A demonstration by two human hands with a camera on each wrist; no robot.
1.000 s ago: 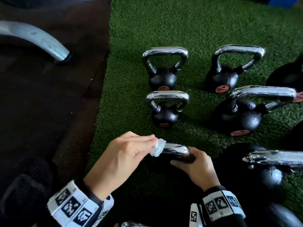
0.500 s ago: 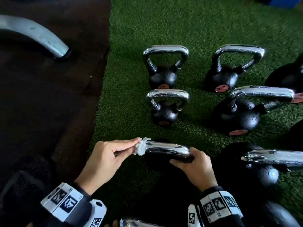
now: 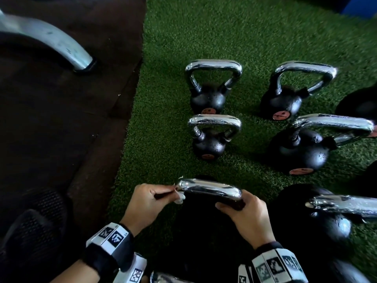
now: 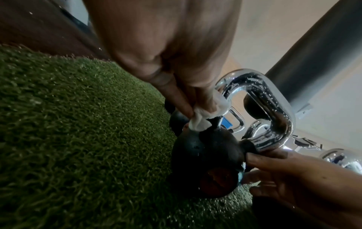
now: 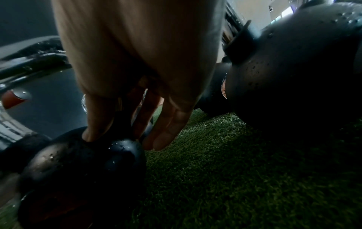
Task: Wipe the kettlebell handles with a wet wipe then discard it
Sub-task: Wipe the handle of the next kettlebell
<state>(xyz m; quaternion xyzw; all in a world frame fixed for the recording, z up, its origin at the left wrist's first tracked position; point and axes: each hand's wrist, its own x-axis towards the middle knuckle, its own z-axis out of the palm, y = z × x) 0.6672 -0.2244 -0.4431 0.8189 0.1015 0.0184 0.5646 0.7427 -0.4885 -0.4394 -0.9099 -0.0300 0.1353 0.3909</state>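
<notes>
A small black kettlebell [image 4: 211, 156] with a chrome handle [image 3: 210, 187] stands on the green turf just in front of me. My left hand [image 3: 163, 193] pinches a crumpled white wet wipe [image 4: 203, 117] against the left leg of that handle, down near the black ball. My right hand [image 3: 242, 209] grips the handle's right end where it joins the ball [image 5: 98, 159], thumb on one side and fingers on the other. In the head view only a scrap of the wipe [image 3: 180, 198] shows beside my left fingers.
Several more black kettlebells with chrome handles stand on the turf [image 3: 163, 123]: two small ones [image 3: 210, 139] ahead, bigger ones [image 3: 302, 148] to the right and one [image 3: 330, 221] close by my right hand. Dark rubber floor [image 3: 61, 129] and a grey metal machine leg [image 3: 51, 41] lie left.
My left hand has slid the wipe leftward off the top bar and down round the handle's left corner onto its leg. The right hand has kept its grip.
</notes>
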